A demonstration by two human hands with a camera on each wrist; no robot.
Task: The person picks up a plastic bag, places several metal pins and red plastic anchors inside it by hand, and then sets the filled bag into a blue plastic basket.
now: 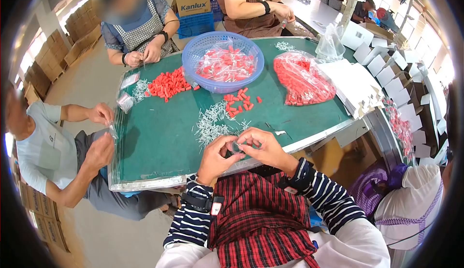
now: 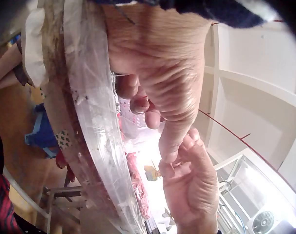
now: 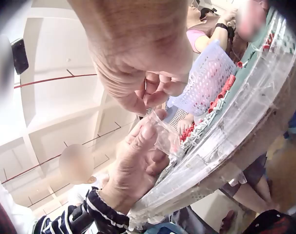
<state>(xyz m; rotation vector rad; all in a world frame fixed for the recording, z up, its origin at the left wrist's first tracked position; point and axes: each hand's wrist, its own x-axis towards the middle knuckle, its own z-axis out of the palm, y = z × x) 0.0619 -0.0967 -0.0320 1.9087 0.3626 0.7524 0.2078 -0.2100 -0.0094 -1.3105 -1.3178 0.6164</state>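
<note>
Over the near edge of the green table, both hands meet at a small clear plastic bag (image 1: 236, 147). My left hand (image 1: 217, 157) pinches the bag between thumb and fingers; the right wrist view shows the film (image 3: 165, 136) spreading out from that grip. At the bag's upper edge, the thumb and fingertips of my right hand (image 1: 263, 144) come together, the other fingers curled. In the left wrist view the bag is hidden behind the fingers. Just beyond the hands lie a pile of silver screws (image 1: 210, 125) and several loose red wall plugs (image 1: 239, 104).
A blue basket (image 1: 223, 85) holding filled bags stands at the table's far side. Right of it sit a large bag of red plugs (image 1: 302, 81) and a stack of white sheets (image 1: 350, 86). A bigger red plug pile (image 1: 169, 84) lies left. Other people work around the table.
</note>
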